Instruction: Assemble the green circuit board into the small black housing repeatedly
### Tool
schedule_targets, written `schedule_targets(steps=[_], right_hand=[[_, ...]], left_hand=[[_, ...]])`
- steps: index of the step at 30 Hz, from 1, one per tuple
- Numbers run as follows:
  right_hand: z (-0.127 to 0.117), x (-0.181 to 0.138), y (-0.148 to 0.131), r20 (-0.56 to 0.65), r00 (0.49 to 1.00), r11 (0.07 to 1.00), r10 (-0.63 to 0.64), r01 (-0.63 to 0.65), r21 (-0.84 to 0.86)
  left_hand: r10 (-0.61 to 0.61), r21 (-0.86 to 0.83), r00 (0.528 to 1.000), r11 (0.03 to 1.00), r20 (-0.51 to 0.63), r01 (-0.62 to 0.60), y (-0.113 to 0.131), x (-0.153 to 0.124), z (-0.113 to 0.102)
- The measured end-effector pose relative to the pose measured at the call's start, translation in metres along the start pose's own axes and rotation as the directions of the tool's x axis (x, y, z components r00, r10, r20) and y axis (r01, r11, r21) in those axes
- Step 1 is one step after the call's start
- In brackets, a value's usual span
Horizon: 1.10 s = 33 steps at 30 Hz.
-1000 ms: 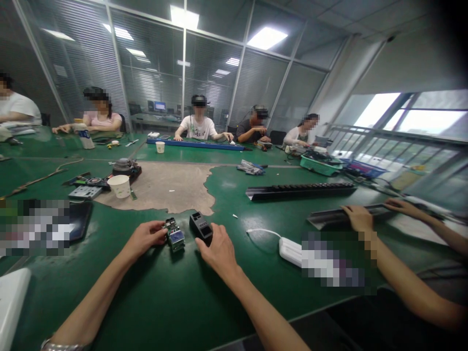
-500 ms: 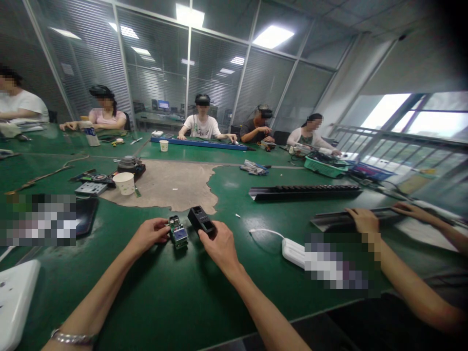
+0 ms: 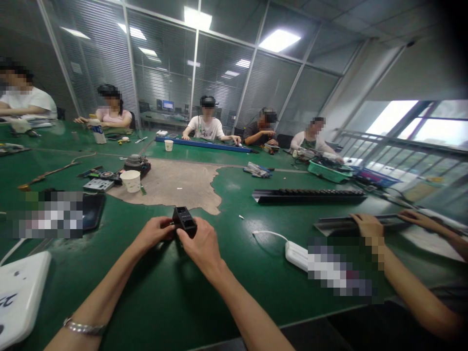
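Note:
My right hand is closed on a small black plastic housing that has rectangular cutouts in its face. Close against its left side, my left hand pinches the small circuit board module, which the housing now covers almost wholly from view. Both hands hold these parts just above the green table top. Whether the housing is seated over the module or only in front of it, I cannot tell.
Ahead lie a worn tan patch, a paper cup and electronic parts. A black channel strip and a white adapter are to the right. A co-worker's hands rest on another strip. Several people sit opposite.
My right hand has brought the black housing leftward onto or over the circuit board module in my left hand. The module, plainly visible before, is now hidden. The view has shifted slightly.

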State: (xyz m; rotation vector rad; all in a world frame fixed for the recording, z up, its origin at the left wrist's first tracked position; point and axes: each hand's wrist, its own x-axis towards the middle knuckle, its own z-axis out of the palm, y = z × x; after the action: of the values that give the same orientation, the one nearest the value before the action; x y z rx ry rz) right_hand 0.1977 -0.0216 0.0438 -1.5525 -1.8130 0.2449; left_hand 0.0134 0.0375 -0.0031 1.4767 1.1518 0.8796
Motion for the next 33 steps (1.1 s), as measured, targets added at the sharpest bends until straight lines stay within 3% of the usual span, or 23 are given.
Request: schedule_targets(steps=[9, 16, 23, 33], right_hand=[[0.007, -0.008, -0.003, 0.035, 0.999, 0.986, -0.028, 0.033, -0.164], [0.017, -0.014, 0.001, 0.097, 0.995, 0.973, -0.014, 0.036, -0.228], [0.012, -0.008, 0.014, 0.161, 0.982, 0.986, -0.099, 0.120, -0.120], [0.026, -0.020, 0.018, 0.086, 0.992, 0.996, -0.091, 0.089, 0.024]], left_hand=[[-0.075, -0.100, 0.997, 0.992, -0.003, 0.074, 0.000, -0.001, -0.003], [-0.059, 0.104, 0.997, 0.993, -0.041, 0.063, -0.001, -0.001, -0.004], [-0.077, 0.043, 0.997, 0.996, 0.015, 0.076, -0.007, 0.001, -0.002], [-0.119, -0.100, 0.993, 0.988, 0.012, 0.120, 0.002, -0.001, 0.001]])
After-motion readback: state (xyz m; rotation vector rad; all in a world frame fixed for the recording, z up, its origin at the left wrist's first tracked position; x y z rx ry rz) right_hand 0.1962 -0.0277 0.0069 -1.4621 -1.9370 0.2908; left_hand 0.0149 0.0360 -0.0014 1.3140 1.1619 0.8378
